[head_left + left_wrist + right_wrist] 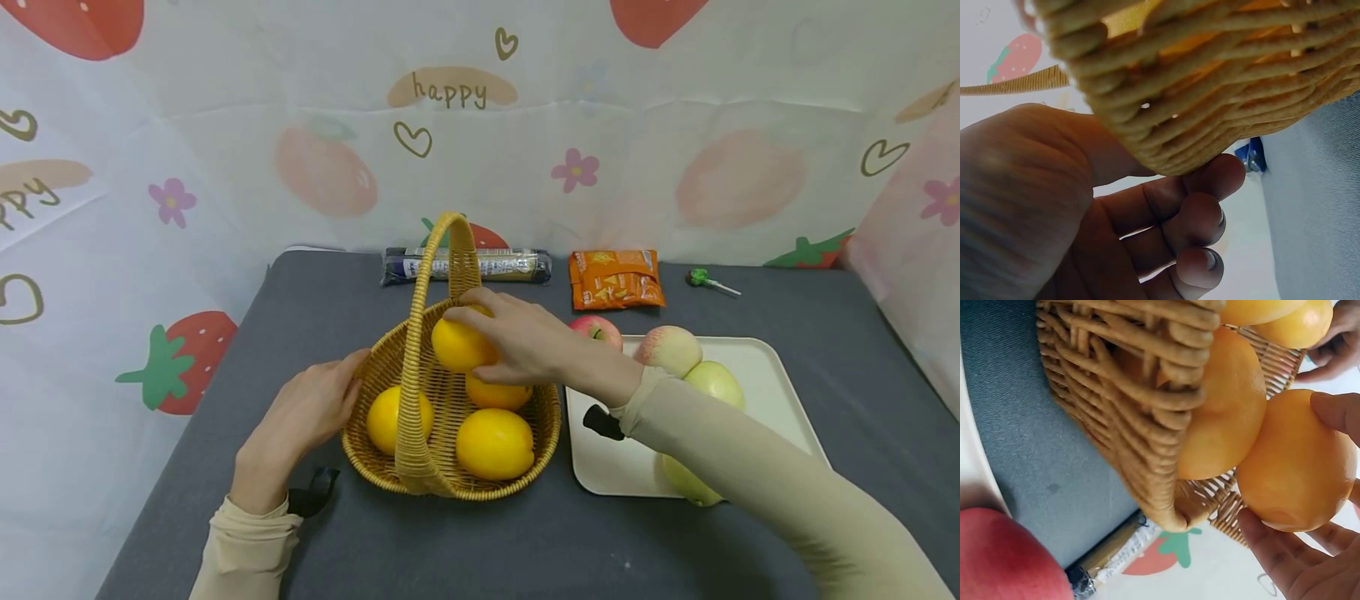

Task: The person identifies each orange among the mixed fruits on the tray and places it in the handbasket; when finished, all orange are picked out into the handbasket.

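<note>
A woven wicker basket (551, 437) with a tall arched handle (412, 392) holds several yellow fruits that look like lemons. My right hand (528, 337) grips one yellow lemon (459, 346) over the back of the basket, thumb and fingers around it. In the right wrist view that lemon (1297, 462) touches or overlaps another lemon (1225, 406) near the rim. Two more lemons, one at the front (495, 444) and one at the left (386, 419), lie inside. My left hand (311, 412) holds the basket's left rim; in the left wrist view its curled fingers (1200, 219) are under the wicker.
Right of the basket, a cream tray (772, 400) carries a peach (670, 350) and green-yellow fruits (716, 383), partly behind my right forearm. A red apple (597, 331) is at its back-left corner. Behind lie a dark wrapped roll (510, 265), an orange snack packet (617, 279) and a lollipop (701, 277).
</note>
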`<action>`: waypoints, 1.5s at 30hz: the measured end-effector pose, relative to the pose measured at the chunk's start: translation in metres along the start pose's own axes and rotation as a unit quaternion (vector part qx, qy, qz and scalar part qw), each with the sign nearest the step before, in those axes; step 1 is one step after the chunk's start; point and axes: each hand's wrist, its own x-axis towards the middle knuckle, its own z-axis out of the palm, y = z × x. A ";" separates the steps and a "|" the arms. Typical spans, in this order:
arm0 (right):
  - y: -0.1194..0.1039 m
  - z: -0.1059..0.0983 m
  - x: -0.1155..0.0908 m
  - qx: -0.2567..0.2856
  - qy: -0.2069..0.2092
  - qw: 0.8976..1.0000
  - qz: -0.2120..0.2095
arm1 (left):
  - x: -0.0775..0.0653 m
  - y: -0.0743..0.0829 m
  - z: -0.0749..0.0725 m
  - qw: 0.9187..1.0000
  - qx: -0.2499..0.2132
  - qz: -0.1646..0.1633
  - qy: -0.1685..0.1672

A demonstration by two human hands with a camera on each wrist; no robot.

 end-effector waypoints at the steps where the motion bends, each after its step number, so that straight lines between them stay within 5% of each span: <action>1: -0.001 0.001 0.002 -0.006 0.000 1.000 -0.003 | 0.000 0.000 0.000 1.000 0.000 0.001 0.000; 10: -0.009 0.012 0.014 -0.064 0.001 0.997 -0.029 | 0.001 0.000 0.001 1.000 0.001 0.005 0.000; 19: -0.015 0.015 0.022 -0.075 -0.046 0.995 -0.046 | 0.000 -0.001 0.000 1.000 0.001 0.011 0.011; 33: -0.018 0.019 0.019 -0.044 -0.152 0.986 -0.047 | 0.000 -0.001 0.001 1.000 0.003 0.007 0.013; 45: -0.018 0.019 0.016 -0.034 -0.154 0.986 -0.054 | 0.000 -0.001 0.001 1.000 0.003 0.007 0.009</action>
